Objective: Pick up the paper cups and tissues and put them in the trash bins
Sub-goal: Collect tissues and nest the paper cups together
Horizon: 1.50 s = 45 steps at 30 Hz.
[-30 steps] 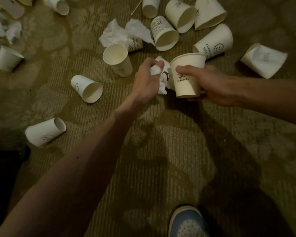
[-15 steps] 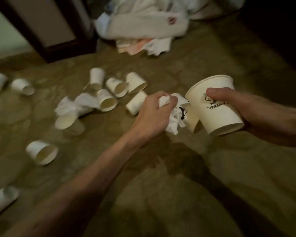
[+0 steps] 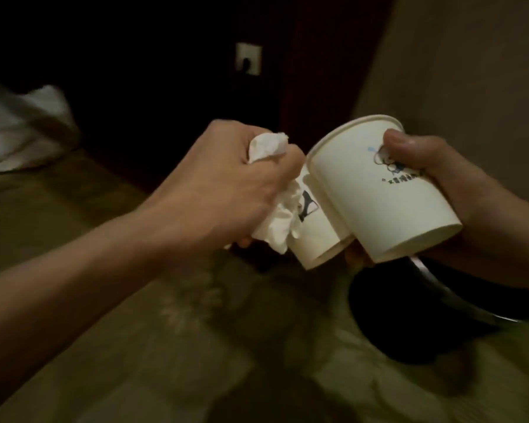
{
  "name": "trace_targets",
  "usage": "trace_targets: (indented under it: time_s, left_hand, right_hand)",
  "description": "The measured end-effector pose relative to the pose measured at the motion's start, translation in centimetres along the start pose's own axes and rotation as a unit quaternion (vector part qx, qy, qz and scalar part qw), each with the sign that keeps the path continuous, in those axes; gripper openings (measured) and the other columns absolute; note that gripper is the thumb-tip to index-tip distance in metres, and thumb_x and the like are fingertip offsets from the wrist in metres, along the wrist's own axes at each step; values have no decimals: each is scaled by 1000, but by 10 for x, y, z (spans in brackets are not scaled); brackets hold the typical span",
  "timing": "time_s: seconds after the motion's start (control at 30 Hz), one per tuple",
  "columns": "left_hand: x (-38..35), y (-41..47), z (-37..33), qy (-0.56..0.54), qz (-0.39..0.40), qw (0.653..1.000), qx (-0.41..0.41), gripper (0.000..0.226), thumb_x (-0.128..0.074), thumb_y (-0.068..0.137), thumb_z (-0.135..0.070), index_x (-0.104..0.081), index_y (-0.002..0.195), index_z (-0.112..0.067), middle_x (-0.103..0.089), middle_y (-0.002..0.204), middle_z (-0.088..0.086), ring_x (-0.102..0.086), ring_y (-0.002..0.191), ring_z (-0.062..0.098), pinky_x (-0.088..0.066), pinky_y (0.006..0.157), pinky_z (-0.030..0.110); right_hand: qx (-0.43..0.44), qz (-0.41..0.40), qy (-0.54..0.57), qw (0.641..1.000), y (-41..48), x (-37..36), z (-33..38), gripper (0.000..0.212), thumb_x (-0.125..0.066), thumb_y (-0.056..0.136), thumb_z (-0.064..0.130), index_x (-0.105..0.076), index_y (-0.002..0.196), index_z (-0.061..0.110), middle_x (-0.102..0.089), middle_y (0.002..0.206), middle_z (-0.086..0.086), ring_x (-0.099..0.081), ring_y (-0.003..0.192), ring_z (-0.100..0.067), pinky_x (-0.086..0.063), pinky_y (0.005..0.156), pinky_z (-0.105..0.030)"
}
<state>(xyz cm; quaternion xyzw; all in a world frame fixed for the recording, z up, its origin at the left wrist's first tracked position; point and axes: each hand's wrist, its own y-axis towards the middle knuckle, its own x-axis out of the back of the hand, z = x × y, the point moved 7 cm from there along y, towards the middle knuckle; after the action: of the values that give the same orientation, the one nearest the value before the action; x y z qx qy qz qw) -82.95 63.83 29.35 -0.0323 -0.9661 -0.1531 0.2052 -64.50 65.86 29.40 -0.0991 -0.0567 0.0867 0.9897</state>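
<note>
the left hand (image 3: pixel 226 184) is fisted round a crumpled tissue (image 3: pixel 275 227) and seems to pin a second cup (image 3: pixel 315 236) too, though blur hides how. the right hand (image 3: pixel 458 184) pinches a paper cup (image 3: pixel 379 190) over the dark trash bin (image 3: pixel 409 325). let go now, the left load, off to the bin's side, would likely land on the carpet (image 3: pixel 165 346).

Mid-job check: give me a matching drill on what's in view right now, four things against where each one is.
Things:
1. tissue
2. front paper cup
3. trash bin
4. wall socket

Places:
A. on the dark wall at the back
B. gripped by the right hand
C. on the floor, below the front paper cup
D. crumpled in the left hand

Pairs: 1-D, 2-B, 3-C, 4-A
</note>
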Motion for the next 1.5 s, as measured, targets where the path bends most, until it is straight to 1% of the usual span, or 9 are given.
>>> trace_targets:
  time_s: [0.07,0.23,0.37,0.53,0.83,1.0,1.1,1.27,1.5]
  left_hand:
    - [-43,30,-25,1,21,999,-32,30,-55,89,-38,-64,72,-15,-69,64,-8,-64,51,6,-47,38,21]
    - [-155,91,-73,16,67,991,-111,21,-57,91,-32,-59,71,-24,-63,64,-9,-62,63,-4,-42,44,13]
    - [-254,115,-55,81,168,978,-89,10,-53,95,-26,-57,87,-21,-65,87,-1,-65,83,17,-48,61,29]
    - [-339,118,12,98,302,948,22,10,-48,97,-26,-54,98,-17,-61,103,6,-60,95,25,-50,74,36]
    - [-371,113,81,152,347,924,48,26,-69,83,-50,-48,84,-35,-53,87,-13,-55,80,6,-37,56,21]
    - [-363,107,73,211,419,883,7,46,-74,82,-46,-56,121,-30,-54,134,1,-59,110,17,-51,83,29]
    - [-330,110,51,247,367,895,-51,27,-67,90,-38,-64,114,-25,-61,121,2,-58,116,21,-48,86,29]
    - [-219,89,14,323,261,899,-137,28,-57,93,-44,-56,71,-27,-57,71,-11,-55,65,3,-40,53,25]
    - [-26,-17,14,416,245,870,-101,39,-44,92,-48,-41,60,-27,-43,52,-9,-51,52,8,-37,46,28]
  right_hand:
    - [-46,-12,50,998,-11,44,-9,41,-29,106,19,-45,141,4,-58,132,-13,-45,73,7,-43,75,-10]
    - [2,-55,-4,998,-40,144,-23,50,-46,78,67,-73,98,29,-72,92,-20,-70,72,-34,-57,60,-37]
    - [-60,-238,-92,965,-34,225,-74,60,-46,85,70,-53,120,22,-72,97,-8,-73,80,-24,-58,60,-36]
    - [-126,-217,-278,927,-15,253,-132,64,-29,86,77,-26,130,30,-61,106,4,-67,80,-10,-55,60,-29]
    - [-116,-182,-520,826,10,255,-177,82,-32,84,78,-18,142,22,-57,129,-15,-58,108,-34,-45,76,-40]
    - [-150,-135,-572,795,10,249,-182,94,-20,81,82,-28,149,18,-45,144,-10,-37,131,-30,-38,98,-46]
    - [-77,-191,-604,770,3,238,-157,69,-30,89,71,-50,133,22,-53,134,-5,-43,125,-25,-36,97,-47]
    - [121,-153,-409,891,-13,147,-121,12,-57,83,48,-55,85,35,-61,74,14,-58,71,-2,-40,54,-19]
    - [240,91,-269,928,-10,-58,-107,17,-56,82,48,-53,91,33,-58,76,11,-59,70,-8,-50,56,-25]
